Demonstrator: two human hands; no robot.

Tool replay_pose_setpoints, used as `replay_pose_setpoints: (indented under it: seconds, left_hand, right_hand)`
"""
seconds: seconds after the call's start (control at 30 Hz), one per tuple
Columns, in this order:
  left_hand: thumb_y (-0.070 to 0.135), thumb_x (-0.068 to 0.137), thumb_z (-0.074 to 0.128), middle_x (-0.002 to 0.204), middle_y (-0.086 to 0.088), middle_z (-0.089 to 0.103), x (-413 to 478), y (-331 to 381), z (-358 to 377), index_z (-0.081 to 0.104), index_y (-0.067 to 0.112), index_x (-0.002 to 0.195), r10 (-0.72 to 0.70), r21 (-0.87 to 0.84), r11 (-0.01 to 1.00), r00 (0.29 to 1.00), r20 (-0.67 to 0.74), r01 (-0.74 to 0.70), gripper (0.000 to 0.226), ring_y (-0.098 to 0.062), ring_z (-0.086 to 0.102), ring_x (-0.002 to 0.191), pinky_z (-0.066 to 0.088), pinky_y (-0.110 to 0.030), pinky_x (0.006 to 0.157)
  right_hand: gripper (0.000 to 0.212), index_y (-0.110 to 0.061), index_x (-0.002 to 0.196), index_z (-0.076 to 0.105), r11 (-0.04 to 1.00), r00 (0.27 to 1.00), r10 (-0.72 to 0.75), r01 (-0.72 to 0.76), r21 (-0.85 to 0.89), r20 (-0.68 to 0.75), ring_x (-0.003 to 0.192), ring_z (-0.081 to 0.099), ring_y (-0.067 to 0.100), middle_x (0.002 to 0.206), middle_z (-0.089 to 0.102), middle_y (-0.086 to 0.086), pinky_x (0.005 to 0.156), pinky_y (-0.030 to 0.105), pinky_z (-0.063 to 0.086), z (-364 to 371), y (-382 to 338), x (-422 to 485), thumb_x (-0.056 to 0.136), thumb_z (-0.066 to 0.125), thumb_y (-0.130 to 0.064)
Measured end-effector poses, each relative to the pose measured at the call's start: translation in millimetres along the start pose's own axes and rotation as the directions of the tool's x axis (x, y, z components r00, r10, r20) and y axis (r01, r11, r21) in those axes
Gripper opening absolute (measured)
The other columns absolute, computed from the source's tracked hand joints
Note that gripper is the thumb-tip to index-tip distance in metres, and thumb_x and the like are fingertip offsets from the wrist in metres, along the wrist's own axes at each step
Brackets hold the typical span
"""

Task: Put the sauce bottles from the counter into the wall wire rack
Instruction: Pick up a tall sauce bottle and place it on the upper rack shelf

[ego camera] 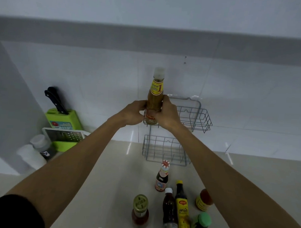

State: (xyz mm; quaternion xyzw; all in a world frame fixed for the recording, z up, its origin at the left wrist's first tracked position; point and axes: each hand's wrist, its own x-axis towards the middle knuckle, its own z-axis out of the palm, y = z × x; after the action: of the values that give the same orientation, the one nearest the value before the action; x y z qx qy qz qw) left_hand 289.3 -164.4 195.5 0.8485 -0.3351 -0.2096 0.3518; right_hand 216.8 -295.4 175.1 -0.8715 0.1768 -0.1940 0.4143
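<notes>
A tall bottle of yellow-brown sauce point(155, 95) with a white cap stands upright at the left end of the upper basket of the grey wall wire rack point(202, 118). My left hand point(133, 114) and my right hand point(168, 113) both grip its lower half from either side. The rack's lower basket point(162, 149) holds nothing. On the counter near me stand several sauce bottles: a red-capped one point(162, 177), a gold-lidded red one point(140, 211), a dark white-capped one point(169, 209), a dark yellow-labelled one point(181, 208), an orange one point(203, 199) and a green-lidded one point(202, 223).
A green knife block point(63, 117) with black-handled knives stands at the back left, with a white grater point(64, 135) in front of it. Two white-capped containers point(36, 150) sit in the left corner. The beige counter point(109, 181) meets a white tiled wall.
</notes>
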Motion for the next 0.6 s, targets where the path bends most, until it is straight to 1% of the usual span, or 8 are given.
replay_pose_setpoints:
  seconds: [0.1,0.2,0.27,0.33,0.4,0.47,0.53,0.6]
  left_hand:
    - [-0.019,0.076,0.052,0.15,-0.009,0.046,1.9,-11.8,2.2,0.036,0.014,0.15,-0.043,-0.004,0.999,0.999,-0.006,0.043,0.082,-0.021,0.041,0.141,0.041,-0.04,0.111]
    - [-0.018,0.077,0.054,0.15,-0.007,0.047,1.6,-17.2,6.1,0.031,0.018,0.152,-0.05,-0.013,0.999,0.999,-0.014,0.049,0.087,-0.022,0.043,0.14,0.043,-0.039,0.107]
    - [-0.019,0.077,0.055,0.151,-0.006,0.046,1.1,-18.8,8.6,0.03,0.021,0.152,-0.05,-0.025,0.998,0.999,-0.014,0.05,0.088,-0.023,0.045,0.138,0.045,-0.04,0.104]
    - [-0.02,0.078,0.056,0.152,-0.005,0.043,-0.5,-18.6,11.0,0.027,0.022,0.153,-0.047,-0.054,0.997,0.999,-0.009,0.046,0.091,-0.025,0.044,0.139,0.044,-0.039,0.101]
    - [-0.02,0.078,0.057,0.154,-0.005,0.041,-2.8,-17.2,13.8,0.026,0.022,0.153,-0.051,-0.084,0.995,0.999,-0.013,0.05,0.091,-0.025,0.041,0.141,0.043,-0.039,0.101]
    - [-0.017,0.08,0.059,0.156,-0.005,0.038,-6.7,-15.1,16.6,0.026,0.02,0.153,-0.069,-0.095,0.993,0.997,-0.036,0.065,0.089,-0.026,0.038,0.142,0.042,-0.042,0.106]
    - [-0.011,0.083,0.062,0.158,-0.006,0.035,-12.2,-10.7,19.9,0.022,0.016,0.155,-0.114,-0.128,0.986,0.99,-0.078,0.104,0.086,-0.026,0.037,0.143,0.041,-0.043,0.11]
    - [0.0,0.086,0.066,0.154,-0.006,0.039,-23.9,-1.8,25.0,0.025,0.012,0.153,-0.16,-0.22,0.966,0.981,-0.109,0.133,0.08,-0.026,0.042,0.139,0.041,-0.038,0.107]
  right_hand:
    - [0.055,-0.006,0.127,0.048,0.999,0.999,-0.008,0.01,-0.048,0.046,0.106,0.065,0.03,0.121,0.066,0.013,0.079,0.029,0.049,1.9,1.8,2.7,0.084,0.075,-0.026]
    - [0.057,-0.006,0.131,0.047,0.996,0.996,0.001,0.007,-0.085,0.09,0.109,0.065,0.029,0.125,0.065,0.013,0.082,0.029,0.05,2.3,4.4,5.4,0.088,0.071,-0.033]
    - [0.058,-0.008,0.131,0.05,0.993,0.995,0.014,-0.003,-0.118,0.095,0.11,0.065,0.028,0.125,0.065,0.012,0.081,0.026,0.048,1.9,5.2,6.2,0.087,0.071,-0.039]
    - [0.057,-0.008,0.128,0.055,0.988,0.995,0.03,-0.015,-0.154,0.097,0.108,0.066,0.027,0.123,0.067,0.011,0.078,0.024,0.046,0.3,6.1,6.2,0.086,0.071,-0.042]
    - [0.055,-0.007,0.126,0.059,0.982,0.991,0.048,-0.024,-0.189,0.123,0.108,0.066,0.026,0.122,0.068,0.01,0.076,0.024,0.043,-2.8,7.3,4.7,0.085,0.072,-0.042]
    - [0.056,-0.006,0.129,0.058,0.977,0.99,0.06,-0.032,-0.21,0.127,0.111,0.064,0.025,0.126,0.066,0.011,0.077,0.023,0.041,-5.9,9.5,1.9,0.086,0.071,-0.04]
    - [0.057,-0.005,0.134,0.053,0.974,0.992,0.066,-0.04,-0.224,0.107,0.115,0.062,0.026,0.133,0.062,0.013,0.08,0.022,0.042,-10.1,10.7,-3.9,0.088,0.069,-0.036]
    - [0.06,-0.006,0.141,0.047,0.97,0.995,0.058,-0.036,-0.239,0.087,0.12,0.06,0.026,0.14,0.057,0.013,0.087,0.025,0.044,-16.3,9.4,-15.9,0.09,0.067,-0.032]
